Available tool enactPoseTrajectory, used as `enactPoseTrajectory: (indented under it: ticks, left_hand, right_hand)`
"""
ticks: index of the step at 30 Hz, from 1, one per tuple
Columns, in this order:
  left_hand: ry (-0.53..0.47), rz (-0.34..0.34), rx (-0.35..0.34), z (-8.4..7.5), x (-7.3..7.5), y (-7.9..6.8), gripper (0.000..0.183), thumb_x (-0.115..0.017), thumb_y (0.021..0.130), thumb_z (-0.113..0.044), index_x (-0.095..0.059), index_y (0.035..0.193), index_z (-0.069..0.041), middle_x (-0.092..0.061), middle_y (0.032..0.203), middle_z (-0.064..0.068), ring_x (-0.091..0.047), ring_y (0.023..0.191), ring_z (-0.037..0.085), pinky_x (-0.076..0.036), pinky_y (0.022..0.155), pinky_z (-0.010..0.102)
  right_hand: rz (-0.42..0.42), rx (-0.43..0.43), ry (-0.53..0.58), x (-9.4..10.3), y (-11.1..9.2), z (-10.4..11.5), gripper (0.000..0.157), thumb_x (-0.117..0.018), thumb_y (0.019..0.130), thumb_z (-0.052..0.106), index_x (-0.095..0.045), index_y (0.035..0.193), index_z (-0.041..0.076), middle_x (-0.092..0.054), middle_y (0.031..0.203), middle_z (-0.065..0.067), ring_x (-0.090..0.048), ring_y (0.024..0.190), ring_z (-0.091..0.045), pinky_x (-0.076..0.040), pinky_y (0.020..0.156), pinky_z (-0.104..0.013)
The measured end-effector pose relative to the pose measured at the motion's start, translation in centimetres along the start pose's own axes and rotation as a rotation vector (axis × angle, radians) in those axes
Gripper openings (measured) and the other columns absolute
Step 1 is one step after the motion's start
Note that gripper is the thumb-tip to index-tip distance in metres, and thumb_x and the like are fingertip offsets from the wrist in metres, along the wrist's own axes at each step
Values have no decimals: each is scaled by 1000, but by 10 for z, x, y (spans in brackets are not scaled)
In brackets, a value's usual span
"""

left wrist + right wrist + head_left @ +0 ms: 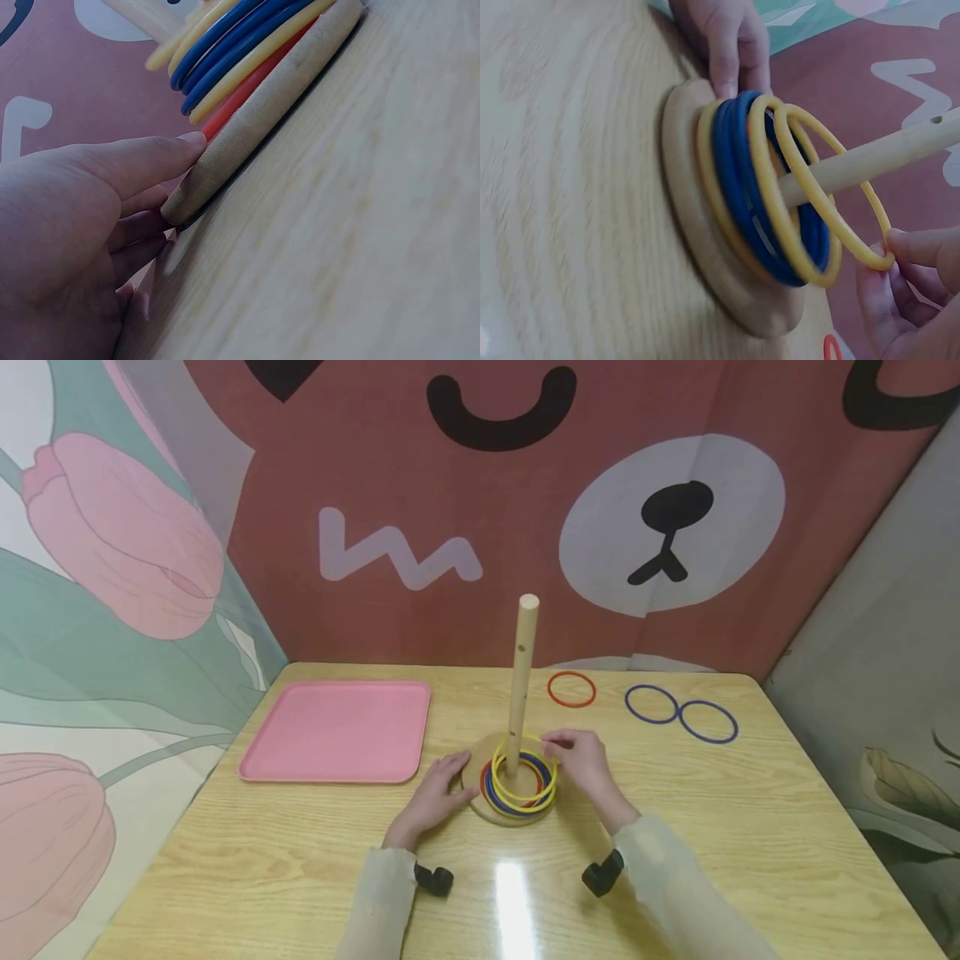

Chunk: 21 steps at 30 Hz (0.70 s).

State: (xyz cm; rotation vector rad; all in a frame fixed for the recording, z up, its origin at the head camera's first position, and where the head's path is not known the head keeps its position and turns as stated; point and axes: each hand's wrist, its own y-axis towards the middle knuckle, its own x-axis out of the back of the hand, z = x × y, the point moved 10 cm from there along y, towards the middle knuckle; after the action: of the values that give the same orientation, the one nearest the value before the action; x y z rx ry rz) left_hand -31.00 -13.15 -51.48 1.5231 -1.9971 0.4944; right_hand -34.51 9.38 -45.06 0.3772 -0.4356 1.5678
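Observation:
A wooden peg (525, 668) stands upright on a round wooden base (292, 86). My left hand (431, 797) grips the base's left edge, thumb on top beside a red ring (247, 94) and fingers at the rim. Stacked around the peg are that red ring, blue rings (724, 150) and yellow rings. To the right of the peg, my right hand (585, 760) pinches the topmost yellow ring (831, 217) between thumb and fingers. This ring encircles the peg and tilts, its held side raised above the stack.
A pink tray (337, 731) lies at the back left of the table. Behind the base on the right lie a red ring (550, 689) and two blue rings, one (627, 700) touching the other (737, 732). A bear-print cloth (375, 627) hangs behind the table.

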Motion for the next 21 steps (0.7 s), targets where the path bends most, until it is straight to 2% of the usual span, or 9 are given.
enactPoseTrajectory:
  ticks: [6, 12, 16, 21]
  left_hand:
    - [3, 5, 9, 2, 0, 0, 69, -66, 91, -33, -38, 148, -7, -39, 153, 14, -27, 145, 38, -11, 123, 55]
    - [-1, -1, 22, 2, 0, 0, 68, -66, 91, -32, -38, 149, -9, -37, 154, 13, -24, 146, 38, -10, 123, 56]
    - [-6, -1, 20, 2, -1, -1, 68, -66, 91, -32, -38, 148, -8, -37, 154, 13, -23, 147, 38, -10, 123, 56]
    - [-13, -2, 23, 1, 0, -1, 68, -66, 91, -31, -39, 148, -8, -38, 154, 13, -23, 147, 39, -10, 123, 56]
  right_hand:
    - [-4, 34, -97, -2, 0, -6, 14, -69, 87, 9, -74, 98, 2, -74, 95, -16, -65, 75, -14, -52, 57, -19]
    - [0, 49, -135, -2, 1, -10, 15, -69, 87, 12, -75, 98, 3, -74, 96, -16, -67, 81, -20, -52, 62, -20]
    - [14, 39, -141, -3, 2, -13, 15, -69, 87, 12, -75, 98, 4, -74, 98, -16, -68, 84, -20, -54, 66, -21]
    - [45, 0, -104, -6, 2, -22, 16, -68, 88, 9, -74, 100, 1, -73, 101, -19, -69, 77, -15, -58, 63, -22]
